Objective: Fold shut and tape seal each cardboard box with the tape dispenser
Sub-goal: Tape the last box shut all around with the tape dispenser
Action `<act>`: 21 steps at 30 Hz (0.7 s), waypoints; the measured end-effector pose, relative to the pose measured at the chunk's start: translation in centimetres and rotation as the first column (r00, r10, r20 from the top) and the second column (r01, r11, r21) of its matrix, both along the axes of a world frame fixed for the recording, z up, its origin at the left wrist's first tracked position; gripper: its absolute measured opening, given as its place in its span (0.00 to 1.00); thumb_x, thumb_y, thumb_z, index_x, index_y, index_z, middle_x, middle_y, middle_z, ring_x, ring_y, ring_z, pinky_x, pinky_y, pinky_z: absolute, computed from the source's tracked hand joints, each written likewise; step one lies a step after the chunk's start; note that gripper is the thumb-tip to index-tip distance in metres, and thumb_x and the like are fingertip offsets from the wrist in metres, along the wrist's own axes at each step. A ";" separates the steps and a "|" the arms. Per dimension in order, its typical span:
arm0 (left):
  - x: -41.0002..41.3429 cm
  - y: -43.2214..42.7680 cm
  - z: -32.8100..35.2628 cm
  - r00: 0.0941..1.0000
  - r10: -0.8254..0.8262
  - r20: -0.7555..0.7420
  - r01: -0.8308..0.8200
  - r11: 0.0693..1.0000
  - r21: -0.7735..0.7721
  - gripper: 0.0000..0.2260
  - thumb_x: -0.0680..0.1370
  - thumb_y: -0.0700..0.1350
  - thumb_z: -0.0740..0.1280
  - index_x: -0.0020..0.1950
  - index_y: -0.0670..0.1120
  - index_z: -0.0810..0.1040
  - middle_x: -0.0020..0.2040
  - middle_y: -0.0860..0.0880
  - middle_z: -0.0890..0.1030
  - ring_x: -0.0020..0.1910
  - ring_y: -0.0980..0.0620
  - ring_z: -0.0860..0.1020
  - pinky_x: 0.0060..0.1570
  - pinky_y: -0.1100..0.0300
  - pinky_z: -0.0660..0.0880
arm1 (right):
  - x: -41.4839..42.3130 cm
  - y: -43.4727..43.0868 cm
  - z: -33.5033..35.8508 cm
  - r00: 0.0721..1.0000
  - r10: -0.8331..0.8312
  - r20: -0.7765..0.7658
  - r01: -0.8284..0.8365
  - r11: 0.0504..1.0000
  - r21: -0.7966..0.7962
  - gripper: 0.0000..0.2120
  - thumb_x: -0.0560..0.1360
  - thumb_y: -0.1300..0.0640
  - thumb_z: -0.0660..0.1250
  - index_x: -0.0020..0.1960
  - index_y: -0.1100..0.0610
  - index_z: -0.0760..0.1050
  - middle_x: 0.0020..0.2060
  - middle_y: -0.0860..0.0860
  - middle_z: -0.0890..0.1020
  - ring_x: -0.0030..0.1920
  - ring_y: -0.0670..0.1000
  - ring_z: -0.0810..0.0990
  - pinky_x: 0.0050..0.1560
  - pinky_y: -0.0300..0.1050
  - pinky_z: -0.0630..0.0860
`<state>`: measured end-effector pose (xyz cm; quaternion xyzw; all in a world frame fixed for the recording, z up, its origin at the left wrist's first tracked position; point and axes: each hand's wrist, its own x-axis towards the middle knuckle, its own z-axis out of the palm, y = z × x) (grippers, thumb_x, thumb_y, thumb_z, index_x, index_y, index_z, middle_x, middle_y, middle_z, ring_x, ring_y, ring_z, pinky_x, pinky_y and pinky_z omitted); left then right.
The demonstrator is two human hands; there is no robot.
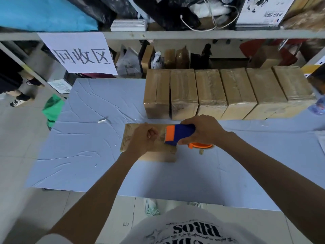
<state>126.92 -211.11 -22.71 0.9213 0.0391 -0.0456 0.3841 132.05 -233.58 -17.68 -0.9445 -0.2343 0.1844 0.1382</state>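
A flat cardboard box (128,136) lies on the table in front of me with its flaps folded shut. My right hand (204,130) grips the blue and orange tape dispenser (179,134), whose orange head sits on the box top near its right end. My left hand (143,138) is curled on the box top just left of the dispenser head, its fingertips pinching at the tape end. Behind the box, several taped cardboard boxes (211,92) stand side by side in a row.
A pale blue cloth covers the table (91,138). A scrap of tape (102,120) lies left of the row. A metal shelf (175,35) with a paper sign (79,53) runs across behind. A green bag (52,110) sits by the table's left edge.
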 end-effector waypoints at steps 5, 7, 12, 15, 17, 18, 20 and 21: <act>0.4 -2.4 -0.2 0.998 0.048 0.030 -0.047 0.999 -0.028 0.07 0.75 0.33 0.64 0.45 0.43 0.79 0.42 0.49 0.78 0.41 0.55 0.74 0.39 0.67 0.68 | 0.2 -0.2 -0.3 0.999 -0.029 -0.017 0.030 0.999 0.037 0.34 0.64 0.32 0.71 0.65 0.45 0.72 0.57 0.45 0.79 0.54 0.48 0.76 0.49 0.39 0.66; 0.4 -2.4 -0.7 0.997 0.060 0.039 -0.057 0.996 -0.074 0.09 0.74 0.30 0.64 0.44 0.42 0.80 0.39 0.52 0.78 0.37 0.61 0.74 0.38 0.70 0.68 | 0.2 -0.4 -0.6 0.999 -0.033 -0.038 0.035 0.998 0.053 0.34 0.64 0.33 0.71 0.66 0.45 0.71 0.59 0.45 0.79 0.55 0.48 0.76 0.50 0.39 0.66; 0.6 -2.0 -1.3 0.997 0.070 0.024 -0.066 0.988 -0.141 0.09 0.70 0.31 0.71 0.42 0.45 0.82 0.35 0.57 0.77 0.33 0.62 0.73 0.37 0.74 0.69 | 0.8 -1.4 -0.7 0.994 -0.017 -0.104 0.026 0.996 0.087 0.34 0.64 0.35 0.72 0.67 0.46 0.71 0.59 0.46 0.78 0.55 0.47 0.75 0.50 0.39 0.68; 0.6 -1.8 -1.8 0.994 0.108 -0.005 -0.106 0.974 -0.198 0.06 0.69 0.37 0.75 0.42 0.45 0.83 0.35 0.56 0.77 0.34 0.64 0.72 0.37 0.74 0.69 | 1.3 -3.0 -1.0 0.994 -0.019 -0.110 0.027 0.997 0.070 0.34 0.63 0.35 0.74 0.65 0.46 0.72 0.57 0.45 0.79 0.53 0.47 0.75 0.50 0.40 0.70; 0.7 -1.7 -2.1 0.993 0.117 -0.001 -0.114 0.965 -0.236 0.06 0.68 0.37 0.76 0.42 0.45 0.84 0.34 0.57 0.76 0.34 0.64 0.72 0.37 0.72 0.69 | 1.5 -4.7 -1.2 0.991 -0.043 -0.124 0.052 0.996 0.075 0.34 0.61 0.36 0.75 0.64 0.45 0.73 0.55 0.45 0.80 0.52 0.47 0.75 0.50 0.41 0.70; 0.6 -1.6 -2.2 0.993 0.117 0.002 -0.113 0.963 -0.243 0.06 0.68 0.37 0.76 0.42 0.46 0.84 0.34 0.57 0.77 0.34 0.64 0.72 0.37 0.72 0.70 | 1.5 -5.4 -1.3 0.990 -0.055 -0.128 0.066 0.994 0.083 0.33 0.61 0.36 0.76 0.63 0.45 0.73 0.54 0.44 0.81 0.51 0.46 0.76 0.49 0.41 0.71; 0.6 -1.6 -2.2 0.994 0.109 0.004 -0.104 0.965 -0.242 0.06 0.68 0.37 0.76 0.42 0.46 0.84 0.34 0.57 0.77 0.34 0.64 0.73 0.38 0.72 0.70 | 1.6 -6.1 -1.4 0.990 -0.069 -0.123 0.079 0.993 0.084 0.33 0.60 0.36 0.76 0.62 0.45 0.74 0.53 0.44 0.81 0.50 0.46 0.76 0.49 0.41 0.71; 0.6 -1.6 -2.2 0.994 0.111 0.000 -0.108 0.966 -0.237 0.06 0.68 0.37 0.76 0.41 0.46 0.84 0.35 0.57 0.77 0.34 0.64 0.73 0.38 0.72 0.70 | 1.5 -6.1 -1.6 0.991 -0.068 -0.116 0.077 0.994 0.077 0.33 0.61 0.36 0.76 0.63 0.45 0.74 0.53 0.44 0.81 0.50 0.46 0.76 0.48 0.41 0.71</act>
